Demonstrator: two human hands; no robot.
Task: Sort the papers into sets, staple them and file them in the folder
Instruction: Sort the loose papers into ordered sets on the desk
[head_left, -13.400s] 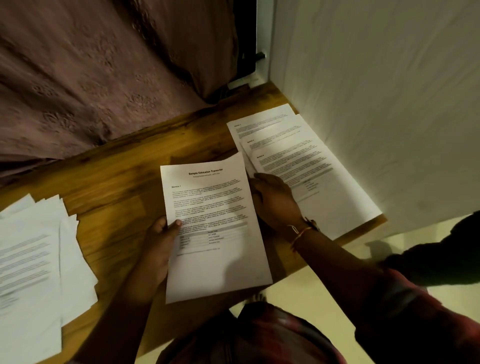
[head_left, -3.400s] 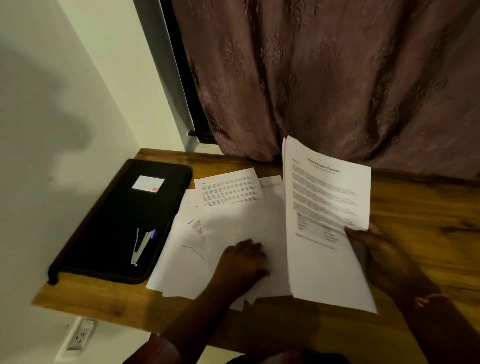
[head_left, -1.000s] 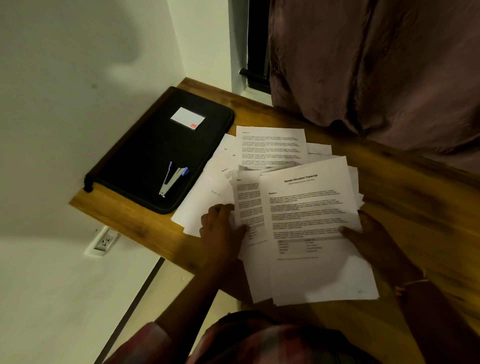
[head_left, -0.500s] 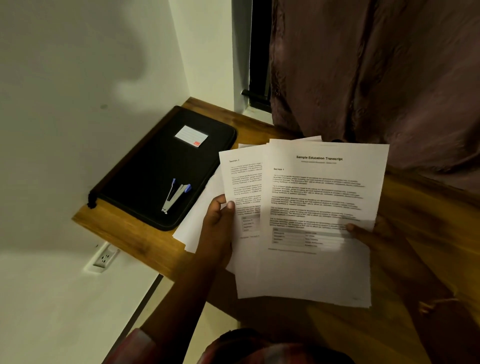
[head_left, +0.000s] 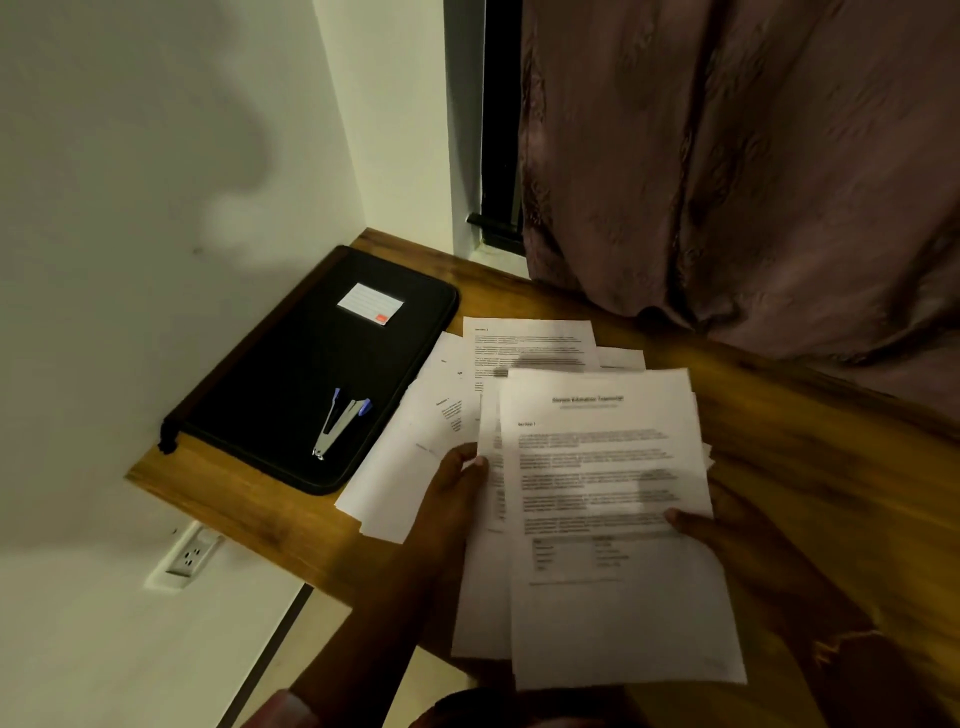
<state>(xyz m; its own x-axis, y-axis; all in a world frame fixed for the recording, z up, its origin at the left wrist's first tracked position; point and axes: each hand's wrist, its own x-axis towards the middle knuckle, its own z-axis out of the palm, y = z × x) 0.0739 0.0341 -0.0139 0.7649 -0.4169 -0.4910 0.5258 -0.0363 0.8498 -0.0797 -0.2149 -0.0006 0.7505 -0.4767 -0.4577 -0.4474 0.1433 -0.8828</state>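
I hold a small set of printed pages over the front of the wooden desk; the top page is a titled transcript. My left hand grips the set's left edge, thumb on top. My right hand grips its right edge. Behind them a loose pile of papers lies spread on the desk. A closed black zip folder with a white label lies at the desk's left end. A stapler with blue ends rests on the folder.
A white wall borders the desk on the left, with a power socket below the desk edge. A mauve curtain hangs behind the desk. Bare wood shows to the right of the papers.
The held set has come down from upright to lower and flatter over the desk's front edge. The loose pile behind it shows again. Both hands keep their grip.
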